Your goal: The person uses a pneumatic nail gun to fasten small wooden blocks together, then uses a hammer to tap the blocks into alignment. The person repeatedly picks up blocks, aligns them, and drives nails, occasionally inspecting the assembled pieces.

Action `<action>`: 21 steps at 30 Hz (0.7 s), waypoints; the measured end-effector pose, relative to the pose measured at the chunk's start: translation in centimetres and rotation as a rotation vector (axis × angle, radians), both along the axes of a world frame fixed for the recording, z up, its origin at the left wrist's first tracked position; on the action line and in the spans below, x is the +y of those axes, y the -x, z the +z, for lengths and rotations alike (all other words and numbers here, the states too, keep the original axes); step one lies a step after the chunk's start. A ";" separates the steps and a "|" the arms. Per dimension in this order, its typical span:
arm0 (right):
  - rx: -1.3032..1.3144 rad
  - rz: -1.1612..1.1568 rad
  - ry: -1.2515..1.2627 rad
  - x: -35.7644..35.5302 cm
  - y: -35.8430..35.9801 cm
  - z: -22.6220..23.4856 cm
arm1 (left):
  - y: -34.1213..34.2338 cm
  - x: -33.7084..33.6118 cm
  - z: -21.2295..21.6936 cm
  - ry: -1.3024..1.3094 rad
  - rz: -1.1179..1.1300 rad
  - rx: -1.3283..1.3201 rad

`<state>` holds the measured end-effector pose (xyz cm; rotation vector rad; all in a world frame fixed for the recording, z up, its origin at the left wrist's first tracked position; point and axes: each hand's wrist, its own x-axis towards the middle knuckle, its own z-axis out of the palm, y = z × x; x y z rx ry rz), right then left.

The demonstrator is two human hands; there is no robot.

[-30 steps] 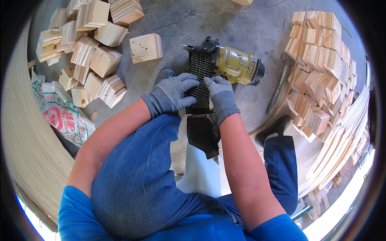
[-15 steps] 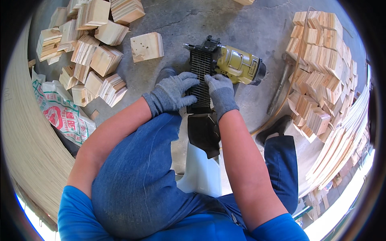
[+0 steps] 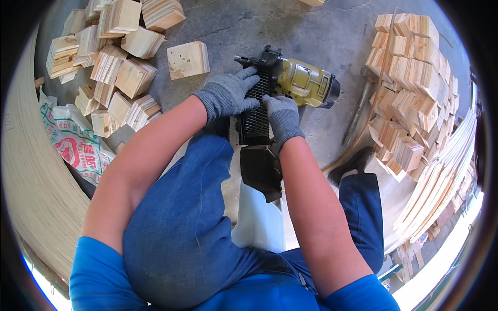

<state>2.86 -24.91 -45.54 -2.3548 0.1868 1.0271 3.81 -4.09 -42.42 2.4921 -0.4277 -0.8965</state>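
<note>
A yellow-green nail gun (image 3: 303, 80) lies on its side in front of me, its black magazine open toward me. A row of wire-joined nails (image 3: 255, 123) lies in the magazine. My left hand (image 3: 231, 93), in a grey knitted glove, rests on the nails' left side near the nose, thumb and fingers apart. My right hand (image 3: 282, 115), gloved alike, has its fingers curled at the right edge of the nails, beside the gun's body. The black magazine cover (image 3: 259, 171) hangs toward my knees, over a pale blue plastic piece (image 3: 259, 217). The fingertips are partly hidden among the nails.
Plywood blocks (image 3: 136, 78) are heaped at the left, and one block (image 3: 188, 60) lies alone nearby. More blocks are stacked (image 3: 415, 67) at the right, beside a hammer (image 3: 359, 114) and a hose (image 3: 384, 78). A printed sack (image 3: 78, 140) lies at the far left.
My left hand has moved forward along the nails, toward the gun's nose. My right hand stays nearly in place, its fingers at the nails' edge.
</note>
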 end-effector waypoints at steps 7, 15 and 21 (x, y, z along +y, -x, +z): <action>-0.116 0.167 0.049 -0.4 0.3 -1.5 | 0.3 -0.3 -0.1 0.000 0.017 -0.008; 0.053 -0.052 -0.003 0.1 -0.3 0.6 | 1.3 -0.4 0.0 0.034 0.068 0.021; 0.042 -0.026 0.074 0.6 -0.4 0.9 | 1.2 -0.3 -0.3 0.042 0.067 0.012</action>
